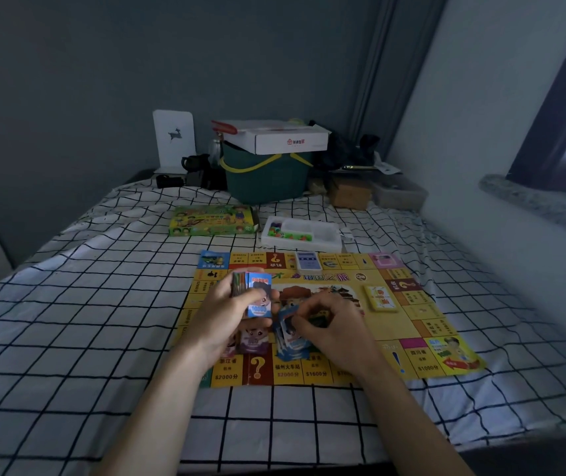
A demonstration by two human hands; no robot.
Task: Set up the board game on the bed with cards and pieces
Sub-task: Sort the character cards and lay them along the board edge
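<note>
A yellow game board (371,324) lies flat on the bed (68,321), whose sheet is white with a black grid. The left hand (230,317) holds a thick stack of play-money cards (252,292) upright above the board, its grip clamped around the stack; the front card is blue and reads "10000". The right hand (329,324) pinches a few blue cards (288,326) between fingers and thumb, grip closed on them, just above a loose pile of cards (290,347) spread on the board's near part. A purple card (253,340) lies beside that pile, under the left hand.

On the board's far edge rests a blue-and-white card deck (307,261), and near its right edge a yellow deck (382,297). Readable squares along the near edge show "$2000", "$1600" and "$1000", a large question mark and an exclamation mark.

Beyond the board, a green and yellow game box (211,221) lies on the sheet, and just right of it a white compartment tray (300,233) holds small coloured pieces in its left section. Further back by the wall stand a dark green basket (268,180) with yellow handles, a white cardboard box (274,137) with a red logo resting on top of it, a white panel (174,139) bearing a deer figure, a brown carton (348,194) and dark clutter. Both forearms cross the near sheet and hide part of the board's near edge.
</note>
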